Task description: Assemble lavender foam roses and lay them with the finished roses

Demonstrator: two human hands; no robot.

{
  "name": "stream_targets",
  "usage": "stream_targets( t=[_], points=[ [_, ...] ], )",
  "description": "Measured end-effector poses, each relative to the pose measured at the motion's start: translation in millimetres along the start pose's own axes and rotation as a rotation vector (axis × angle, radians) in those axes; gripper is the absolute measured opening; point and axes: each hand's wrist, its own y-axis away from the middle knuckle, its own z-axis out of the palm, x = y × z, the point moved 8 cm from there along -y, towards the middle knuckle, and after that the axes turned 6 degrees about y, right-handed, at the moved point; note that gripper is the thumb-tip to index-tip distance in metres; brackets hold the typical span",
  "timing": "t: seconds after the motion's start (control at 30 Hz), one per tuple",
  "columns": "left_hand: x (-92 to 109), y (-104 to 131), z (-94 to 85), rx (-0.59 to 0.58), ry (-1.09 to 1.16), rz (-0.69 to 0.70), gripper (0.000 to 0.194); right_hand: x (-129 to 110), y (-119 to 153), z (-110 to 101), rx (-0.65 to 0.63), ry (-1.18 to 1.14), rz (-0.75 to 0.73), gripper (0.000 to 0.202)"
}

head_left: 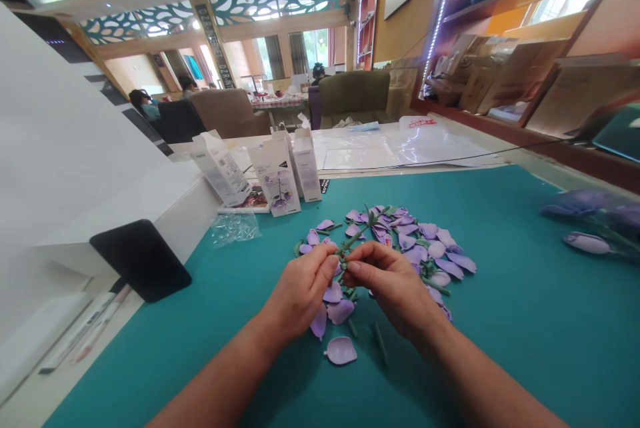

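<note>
Both the left hand (303, 285) and the right hand (397, 281) pinch one green stem (356, 238), thumbs and forefingers narrowed on it just beside each other, over the teal mat (525, 348). Purple petals (415, 255) lie around and beyond. White boxes (276, 178) stand far left; a bud (586, 243) lies at the right.
</note>
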Motion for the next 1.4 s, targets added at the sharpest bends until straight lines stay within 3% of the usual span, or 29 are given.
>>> stream_targets(
  t=[0.2,0.6,1.4],
  points=[
    [-5.8,0.4,6.1,-0.073,-0.122,-0.044,0.029,7.5,-0.6,0.6,-0.024,-0.056,0.037,0.023],
    [-6.2,-0.1,9.7,-0.058,-0.347,-0.025,0.02,9.8,0.9,-2.3,0.067,-0.091,0.028,0.025],
    [-7.6,1.7,15.7,-0.018,-0.47,0.047,0.023,15.3,-3.4,-4.0,0.061,-0.154,-0.019,0.034]
  ],
)
